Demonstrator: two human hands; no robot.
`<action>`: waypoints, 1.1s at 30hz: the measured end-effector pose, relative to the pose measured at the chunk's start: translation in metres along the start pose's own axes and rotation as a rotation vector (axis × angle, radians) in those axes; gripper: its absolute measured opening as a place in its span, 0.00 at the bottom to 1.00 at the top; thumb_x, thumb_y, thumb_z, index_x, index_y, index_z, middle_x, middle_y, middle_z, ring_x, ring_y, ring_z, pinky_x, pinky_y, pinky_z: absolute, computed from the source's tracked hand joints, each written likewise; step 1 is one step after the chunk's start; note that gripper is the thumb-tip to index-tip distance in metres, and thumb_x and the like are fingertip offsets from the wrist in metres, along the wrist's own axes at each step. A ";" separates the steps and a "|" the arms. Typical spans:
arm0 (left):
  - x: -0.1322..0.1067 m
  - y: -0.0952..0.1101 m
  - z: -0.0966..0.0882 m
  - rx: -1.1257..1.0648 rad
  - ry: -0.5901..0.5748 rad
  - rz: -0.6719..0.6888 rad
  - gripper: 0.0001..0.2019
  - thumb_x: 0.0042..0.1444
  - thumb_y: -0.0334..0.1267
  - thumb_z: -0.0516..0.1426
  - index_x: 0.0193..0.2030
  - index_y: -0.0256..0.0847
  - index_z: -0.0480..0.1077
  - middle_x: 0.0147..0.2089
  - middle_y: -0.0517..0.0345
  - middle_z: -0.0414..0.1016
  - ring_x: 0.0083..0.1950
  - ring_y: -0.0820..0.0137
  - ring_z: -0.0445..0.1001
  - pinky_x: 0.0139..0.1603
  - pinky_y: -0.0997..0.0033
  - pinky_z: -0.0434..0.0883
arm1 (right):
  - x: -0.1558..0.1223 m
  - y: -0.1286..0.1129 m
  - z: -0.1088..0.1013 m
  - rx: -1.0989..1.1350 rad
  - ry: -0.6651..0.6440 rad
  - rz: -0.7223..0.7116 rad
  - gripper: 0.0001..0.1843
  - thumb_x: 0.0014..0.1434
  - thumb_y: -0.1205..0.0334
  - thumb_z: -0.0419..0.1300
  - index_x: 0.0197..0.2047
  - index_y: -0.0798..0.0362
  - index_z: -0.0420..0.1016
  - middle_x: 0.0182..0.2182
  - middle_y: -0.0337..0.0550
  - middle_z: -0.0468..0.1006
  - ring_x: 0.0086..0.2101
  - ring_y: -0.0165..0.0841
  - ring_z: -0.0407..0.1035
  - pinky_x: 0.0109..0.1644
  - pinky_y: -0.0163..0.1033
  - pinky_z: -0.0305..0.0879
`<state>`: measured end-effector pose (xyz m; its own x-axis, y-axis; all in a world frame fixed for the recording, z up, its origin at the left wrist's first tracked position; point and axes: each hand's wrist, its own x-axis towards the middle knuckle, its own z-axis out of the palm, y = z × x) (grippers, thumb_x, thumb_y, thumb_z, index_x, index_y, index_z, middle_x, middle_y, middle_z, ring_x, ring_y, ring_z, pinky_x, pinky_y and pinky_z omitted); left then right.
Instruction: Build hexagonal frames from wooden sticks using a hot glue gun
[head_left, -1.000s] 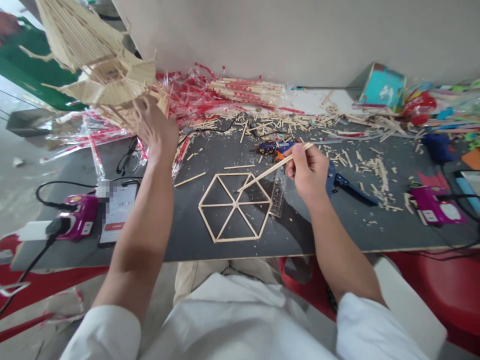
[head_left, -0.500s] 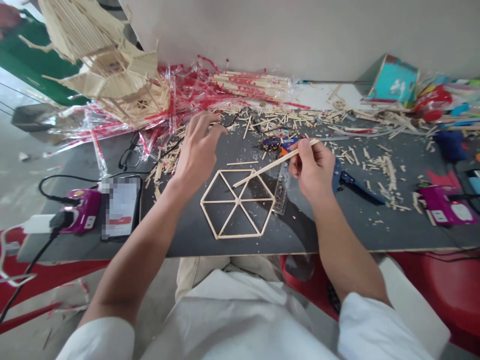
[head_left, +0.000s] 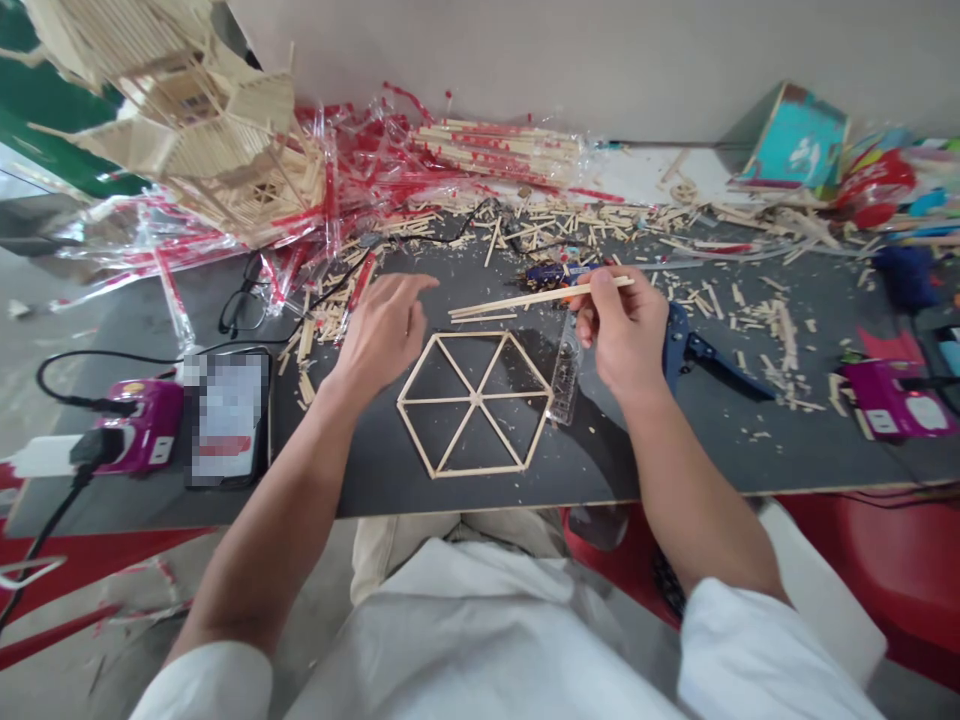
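Right hand pinches a wooden stick between thumb and fingers, nearly level over the far edge of the hexagonal stick frame, which lies flat on the counter. Left hand, palm down just left of the frame, has its fingers loosely spread and empty.

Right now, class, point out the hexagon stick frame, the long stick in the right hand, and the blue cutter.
hexagon stick frame (head_left: 474, 401), head view, hub where the spokes meet.
long stick (head_left: 525, 300), head view, middle of its length.
blue cutter (head_left: 681, 345), head view, blue body beside the handle.
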<state>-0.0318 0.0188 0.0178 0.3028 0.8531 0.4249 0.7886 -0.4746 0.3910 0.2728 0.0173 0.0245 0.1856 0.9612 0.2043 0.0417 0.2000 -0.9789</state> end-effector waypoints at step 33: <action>-0.002 -0.025 0.005 -0.012 -0.028 -0.113 0.17 0.78 0.46 0.48 0.43 0.44 0.74 0.42 0.49 0.84 0.51 0.57 0.78 0.56 0.55 0.75 | -0.010 -0.020 -0.015 -0.954 -0.792 0.186 0.18 0.70 0.42 0.65 0.39 0.47 0.74 0.33 0.42 0.84 0.31 0.36 0.75 0.35 0.43 0.62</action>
<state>-0.0493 0.0300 0.0027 0.2271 0.9071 0.3544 0.8121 -0.3772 0.4452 0.2848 0.0006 0.0415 -0.3615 0.8762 -0.3187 0.8330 0.1499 -0.5326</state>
